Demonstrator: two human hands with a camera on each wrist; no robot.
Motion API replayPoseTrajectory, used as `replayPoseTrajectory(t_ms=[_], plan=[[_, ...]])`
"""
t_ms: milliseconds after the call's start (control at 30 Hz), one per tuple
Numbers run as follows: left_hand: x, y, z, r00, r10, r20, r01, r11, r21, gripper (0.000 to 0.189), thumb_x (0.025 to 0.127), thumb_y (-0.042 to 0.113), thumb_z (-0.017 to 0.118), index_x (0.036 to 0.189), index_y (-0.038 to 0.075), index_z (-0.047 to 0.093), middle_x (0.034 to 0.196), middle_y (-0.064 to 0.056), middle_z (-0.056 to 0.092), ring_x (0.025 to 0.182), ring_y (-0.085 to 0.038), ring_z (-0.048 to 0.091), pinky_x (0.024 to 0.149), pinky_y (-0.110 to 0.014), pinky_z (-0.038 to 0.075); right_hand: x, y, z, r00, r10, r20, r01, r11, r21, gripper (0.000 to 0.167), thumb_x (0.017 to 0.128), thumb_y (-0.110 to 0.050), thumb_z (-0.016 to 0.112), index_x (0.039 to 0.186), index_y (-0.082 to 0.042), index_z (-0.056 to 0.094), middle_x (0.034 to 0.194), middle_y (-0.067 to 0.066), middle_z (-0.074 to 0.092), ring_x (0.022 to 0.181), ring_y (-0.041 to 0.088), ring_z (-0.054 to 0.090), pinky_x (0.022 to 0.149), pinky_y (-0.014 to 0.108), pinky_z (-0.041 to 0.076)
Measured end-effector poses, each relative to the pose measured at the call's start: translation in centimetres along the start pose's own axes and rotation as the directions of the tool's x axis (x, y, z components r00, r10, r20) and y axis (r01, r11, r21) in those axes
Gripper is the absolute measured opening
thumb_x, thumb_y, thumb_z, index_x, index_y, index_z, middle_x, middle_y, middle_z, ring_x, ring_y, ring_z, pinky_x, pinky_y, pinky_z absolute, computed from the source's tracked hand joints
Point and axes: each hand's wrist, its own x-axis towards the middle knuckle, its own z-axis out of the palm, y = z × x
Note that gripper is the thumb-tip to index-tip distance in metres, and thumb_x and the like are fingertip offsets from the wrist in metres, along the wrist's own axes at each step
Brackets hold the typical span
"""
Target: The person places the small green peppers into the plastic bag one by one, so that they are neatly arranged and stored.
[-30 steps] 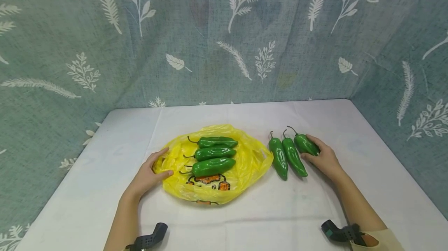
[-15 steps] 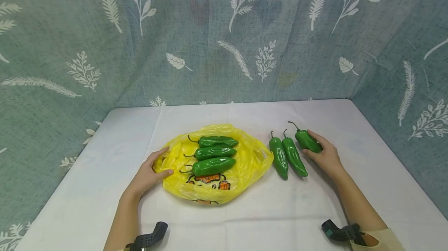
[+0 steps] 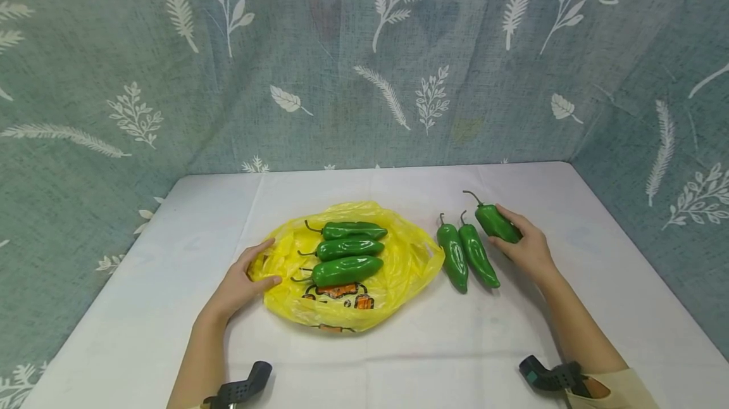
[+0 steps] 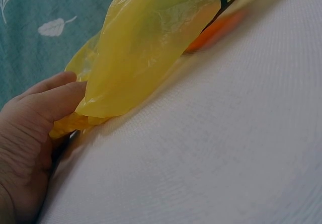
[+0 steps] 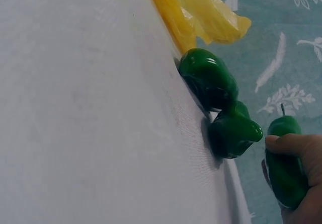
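Observation:
My right hand (image 3: pixel 531 249) grips a glossy green chili pepper (image 3: pixel 494 221) between thumb and fingers, its curved stem pointing away and to the left. In the right wrist view this held pepper (image 5: pixel 285 178) is raised beside the other two. Those two green peppers (image 3: pixel 454 258) lie side by side just left of the hand. My left hand (image 3: pixel 240 285) holds the left end of a yellow plastic bag (image 3: pixel 407 270), thumb and fingers spread around it. In the left wrist view the thumb (image 4: pixel 63 99) lies against the bunched plastic. Several green peppers (image 3: pixel 347 271) lie in a stack on the bag.
A white cloth (image 3: pixel 433 358) covers the table. Grey-green fabric with white leaf prints (image 3: pixel 342 67) hangs behind and at both sides. Black wrist cameras (image 3: pixel 245 387) are strapped to both arms. The bag's right tip touches the nearest loose pepper.
My right hand has lifted its pepper and shifted it slightly away, its stem swinging up and left. The left hand, the bag and the other peppers stay in place.

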Motion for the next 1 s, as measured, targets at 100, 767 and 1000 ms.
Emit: replayPoseTrajectory(t_ms=[100, 767, 1000], plan=[[0.0, 0.0, 0.0, 1.000, -0.001, 0.001, 0.001, 1.000, 0.000, 0.083, 0.078, 0.038, 0.075, 0.147, 0.026, 0.032, 0.153, -0.011, 0.027, 0.142, -0.039, 0.016, 0.111, -0.064, 0.013, 0.1, -0.4, 0.1, 1.000, -0.025, -0.002, 0.025, 1.000, 0.000, 0.070, 0.084, -0.006, 0.069, 0.145, -0.009, 0.036, 0.143, 0.026, 0.038, 0.124, 0.046, 0.041, 0.096, 0.060, 0.040], [-0.1, -0.1, 0.0, 1.000, 0.007, -0.006, -0.007, 1.000, -0.011, 0.082, 0.078, 0.036, 0.075, 0.147, 0.027, 0.033, 0.152, -0.010, 0.028, 0.142, -0.038, 0.017, 0.111, -0.063, 0.014, 1.0, -3.1, 2.0, 0.991, -0.115, 0.063, 0.113, 0.993, 0.037, 0.068, 0.082, -0.006, 0.071, 0.143, -0.009, 0.041, 0.136, 0.022, 0.047, 0.122, 0.041, 0.046, 0.098, 0.057, 0.042], [-0.1, 0.0, 0.0, 1.000, 0.010, -0.007, -0.010, 1.000, -0.007, 0.081, 0.078, 0.036, 0.075, 0.147, 0.027, 0.033, 0.152, -0.011, 0.029, 0.142, -0.039, 0.018, 0.111, -0.063, 0.014, 1.0, -4.1, 2.9, 0.981, -0.176, 0.084, 0.171, 0.983, 0.062, 0.068, 0.080, -0.005, 0.073, 0.141, -0.010, 0.044, 0.132, 0.019, 0.051, 0.119, 0.038, 0.049, 0.098, 0.055, 0.043]])
